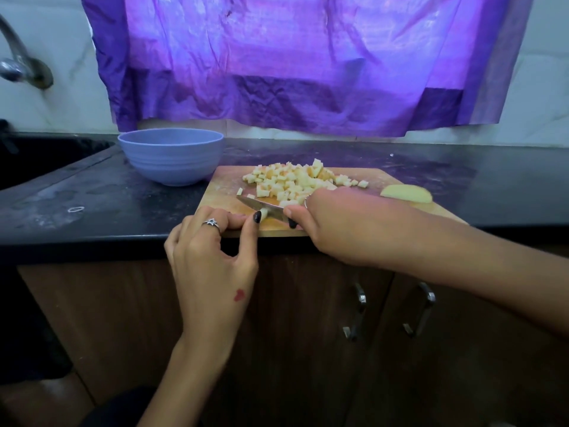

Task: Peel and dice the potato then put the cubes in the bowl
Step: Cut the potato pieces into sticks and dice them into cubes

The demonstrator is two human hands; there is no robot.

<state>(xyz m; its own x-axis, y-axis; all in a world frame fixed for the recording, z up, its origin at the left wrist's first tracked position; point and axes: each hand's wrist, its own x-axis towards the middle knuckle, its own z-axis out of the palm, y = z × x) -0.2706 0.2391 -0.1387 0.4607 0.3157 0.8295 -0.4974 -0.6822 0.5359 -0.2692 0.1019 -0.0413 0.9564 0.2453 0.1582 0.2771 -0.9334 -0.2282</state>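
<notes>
Clearly the danger sits at the near edge of the rectangular wooden cutting board (224,186), where both hands work close together. The left hand (212,257) pinches a small pale strip of peeled potato (264,212) between thumb and fingertip, and the dark-nailed tip lies right against the steel blade of the short kitchen knife (264,207). The right hand (332,224) is wrapped around the knife's handle, the blade angled down across the strip.

With so little potato left to hold, a slip of the blade toward the board's left side would meet the fingertip rather than the vegetable. The strip could also roll or squirt out under pressure, since it looks wet and narrow. All of this happens at the board's front lip, which overhangs nothing but lies close to the edge of the black stone counter (77,192), so a stray piece could drop to the floor.

Behind the knife, toward the board's far side, lies the heap of pale diced potato cubes (292,180), crowding the cutting space; a sweep of the blade could scatter them. At the board's right edge rests an uncut pale yellow potato half (406,192). Off the board's far left corner stands the round light-blue plastic bowl (171,155); its inside cannot be seen.
</notes>
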